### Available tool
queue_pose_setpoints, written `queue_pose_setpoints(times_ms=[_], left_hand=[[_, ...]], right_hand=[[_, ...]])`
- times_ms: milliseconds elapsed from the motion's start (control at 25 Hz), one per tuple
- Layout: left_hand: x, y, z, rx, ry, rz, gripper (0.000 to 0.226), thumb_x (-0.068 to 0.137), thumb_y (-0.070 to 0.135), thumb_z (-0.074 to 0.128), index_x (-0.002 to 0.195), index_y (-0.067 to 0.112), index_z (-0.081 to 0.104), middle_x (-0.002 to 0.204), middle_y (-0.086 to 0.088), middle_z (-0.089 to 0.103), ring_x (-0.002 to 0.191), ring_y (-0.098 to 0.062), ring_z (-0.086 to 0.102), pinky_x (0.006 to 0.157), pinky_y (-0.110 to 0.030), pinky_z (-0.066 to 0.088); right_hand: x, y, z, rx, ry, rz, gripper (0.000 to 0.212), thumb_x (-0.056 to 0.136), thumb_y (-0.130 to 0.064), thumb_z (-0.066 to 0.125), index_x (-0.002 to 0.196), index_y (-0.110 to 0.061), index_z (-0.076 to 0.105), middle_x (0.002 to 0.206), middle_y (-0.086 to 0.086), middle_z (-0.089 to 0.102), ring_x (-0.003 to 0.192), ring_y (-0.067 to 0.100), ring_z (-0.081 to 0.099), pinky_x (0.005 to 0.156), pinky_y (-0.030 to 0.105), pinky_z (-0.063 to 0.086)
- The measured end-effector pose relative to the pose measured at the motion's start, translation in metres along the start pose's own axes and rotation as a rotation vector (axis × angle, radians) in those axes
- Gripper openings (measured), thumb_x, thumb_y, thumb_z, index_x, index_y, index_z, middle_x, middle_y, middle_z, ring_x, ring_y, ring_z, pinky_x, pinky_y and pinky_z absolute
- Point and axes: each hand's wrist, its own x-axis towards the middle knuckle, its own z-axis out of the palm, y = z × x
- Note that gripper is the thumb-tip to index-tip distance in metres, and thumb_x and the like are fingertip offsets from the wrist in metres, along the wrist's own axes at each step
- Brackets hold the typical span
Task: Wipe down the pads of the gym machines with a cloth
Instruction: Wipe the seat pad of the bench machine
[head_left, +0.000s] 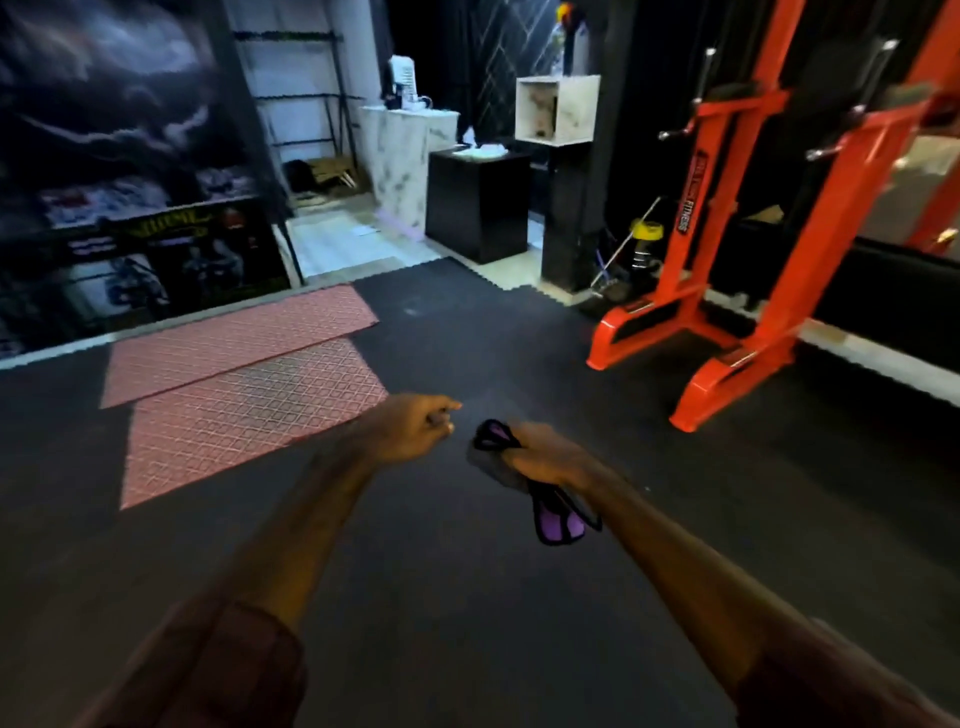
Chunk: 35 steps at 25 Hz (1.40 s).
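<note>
My right hand (540, 453) grips a bunched cloth (558, 519), dark with purple patches, which sticks out in front of the fist and hangs below it. My left hand (415, 426) is held out beside it with its fingers curled and nothing in it; the two hands are a little apart. Both arms reach forward over the black rubber floor. No machine pad shows clearly in the head view.
An orange steel rack (727, 291) with chrome pegs stands at the right. Two pink patterned mats (244, 384) lie on the floor at the left. A black cabinet (478, 202), a marble counter (400, 161) and a white cube shelf (558, 109) stand at the back.
</note>
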Motion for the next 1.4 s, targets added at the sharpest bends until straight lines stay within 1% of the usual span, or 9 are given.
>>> queue_pose_setpoints(times_ms=[120, 280, 360, 480, 680, 840, 1080, 1240, 1400], left_hand=[[-0.008, 0.002, 0.01, -0.017, 0.088, -0.006, 0.044, 0.099, 0.033, 0.065, 0.14, 0.016, 0.068, 0.126, -0.01, 0.075, 0.113, -0.029, 0.071, 0.097, -0.032, 0.051], [-0.131, -0.042, 0.01, 0.046, 0.167, -0.313, 0.047, 0.103, 0.033, 0.06, 0.149, 0.024, 0.059, 0.147, -0.008, 0.063, 0.131, -0.031, 0.061, 0.109, -0.042, 0.05], [-0.23, -0.054, 0.009, 0.107, 0.196, -0.541, 0.05, 0.103, 0.036, 0.059, 0.153, 0.032, 0.053, 0.154, -0.005, 0.057, 0.137, -0.032, 0.056, 0.111, -0.047, 0.049], [-0.393, -0.038, 0.013, 0.171, 0.258, -0.814, 0.051, 0.101, 0.039, 0.059, 0.151, 0.036, 0.053, 0.15, -0.001, 0.058, 0.136, -0.029, 0.057, 0.106, -0.044, 0.052], [-0.642, 0.082, 0.035, 0.258, 0.379, -1.23, 0.045, 0.096, 0.046, 0.051, 0.138, 0.034, 0.059, 0.138, -0.001, 0.064, 0.126, -0.031, 0.064, 0.095, -0.046, 0.057], [-0.808, 0.224, 0.09, 0.262, 0.415, -1.477, 0.045, 0.095, 0.041, 0.061, 0.14, 0.037, 0.062, 0.137, 0.002, 0.066, 0.122, -0.026, 0.065, 0.093, -0.042, 0.057], [-1.004, 0.417, 0.156, 0.272, 0.493, -1.833, 0.044, 0.101, 0.036, 0.063, 0.145, 0.032, 0.06, 0.14, 0.002, 0.065, 0.124, -0.023, 0.063, 0.092, -0.045, 0.058], [-1.102, 0.487, 0.193, 0.251, 0.575, -2.046, 0.045, 0.102, 0.036, 0.061, 0.146, 0.033, 0.058, 0.143, 0.001, 0.062, 0.129, -0.022, 0.059, 0.094, -0.043, 0.056], [-1.224, 0.51, 0.246, 0.168, 0.619, -2.248, 0.047, 0.098, 0.043, 0.058, 0.145, 0.036, 0.059, 0.142, 0.002, 0.061, 0.13, -0.025, 0.058, 0.098, -0.048, 0.055]], right_hand=[[0.009, 0.005, 0.009, 0.018, -0.041, -0.07, 0.046, 0.087, -0.039, 0.055, 0.122, -0.012, 0.066, 0.109, 0.007, 0.068, 0.105, 0.025, 0.067, 0.076, 0.03, 0.046], [0.014, -0.054, 0.071, 0.006, -0.217, -0.311, 0.06, 0.087, -0.057, 0.058, 0.133, -0.019, 0.068, 0.112, 0.002, 0.073, 0.103, 0.021, 0.071, 0.081, 0.025, 0.056], [-0.003, -0.096, 0.122, -0.023, -0.342, -0.468, 0.048, 0.096, -0.04, 0.064, 0.139, -0.019, 0.066, 0.127, -0.001, 0.071, 0.118, 0.019, 0.067, 0.091, 0.026, 0.053], [-0.059, -0.158, 0.195, -0.027, -0.44, -0.672, 0.046, 0.096, -0.01, 0.064, 0.141, -0.02, 0.065, 0.127, 0.003, 0.073, 0.118, 0.023, 0.068, 0.089, 0.027, 0.053], [-0.232, -0.236, 0.293, -0.028, -0.617, -1.022, 0.048, 0.092, -0.002, 0.063, 0.14, -0.011, 0.065, 0.127, 0.019, 0.073, 0.12, 0.035, 0.068, 0.088, 0.037, 0.048], [-0.402, -0.244, 0.358, 0.018, -0.773, -1.253, 0.061, 0.081, -0.032, 0.053, 0.14, -0.018, 0.065, 0.122, 0.016, 0.075, 0.116, 0.031, 0.069, 0.082, 0.034, 0.047], [-0.651, -0.255, 0.444, -0.054, -1.042, -1.501, 0.045, 0.098, -0.007, 0.059, 0.143, -0.013, 0.06, 0.123, 0.015, 0.072, 0.113, 0.029, 0.068, 0.081, 0.032, 0.041], [-0.791, -0.287, 0.504, -0.068, -1.225, -1.642, 0.039, 0.1, -0.011, 0.057, 0.138, -0.013, 0.062, 0.116, 0.01, 0.072, 0.107, 0.031, 0.068, 0.084, 0.042, 0.054], [-0.92, -0.333, 0.601, -0.117, -1.354, -1.77, 0.04, 0.101, -0.021, 0.055, 0.14, -0.014, 0.06, 0.119, 0.012, 0.07, 0.106, 0.034, 0.066, 0.079, 0.037, 0.047]])
